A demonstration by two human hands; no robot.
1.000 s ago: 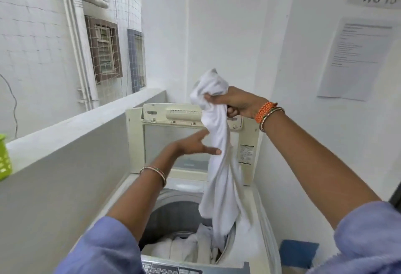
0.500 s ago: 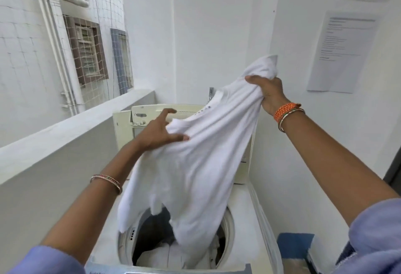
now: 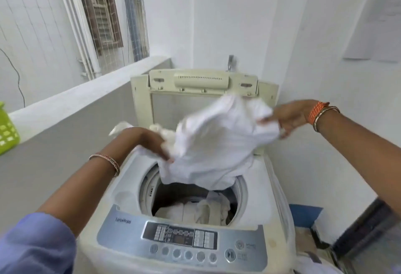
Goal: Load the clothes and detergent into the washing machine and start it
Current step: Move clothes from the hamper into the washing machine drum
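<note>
A white garment (image 3: pixel 217 143) hangs bunched over the open drum of the top-loading washing machine (image 3: pixel 128 180), its lower edge dipping into the opening. My left hand (image 3: pixel 147 143) grips the garment's left side, with cloth bunched under the palm. At the garment's right edge is my right hand (image 3: pixel 290 119), its fingers straight and only touching the cloth. Other white clothes (image 3: pixel 195 208) lie at the bottom of the drum. The lid (image 3: pixel 204 80) stands upright behind. The control panel (image 3: pixel 180 235) with its buttons faces me at the front. No detergent is in view.
A grey parapet wall (image 3: pixel 65 122) runs along the machine's left side, and a green basket (image 3: pixel 6 130) sits on its ledge. A tap (image 3: pixel 230 61) sticks out behind the lid. White walls close in behind and to the right. A blue object (image 3: pixel 303 215) lies on the floor.
Both hands came down from chest height with the spread garment, and it now bunches over the drum. My right hand's fingers have straightened. The camera tilted down, showing the control panel.
</note>
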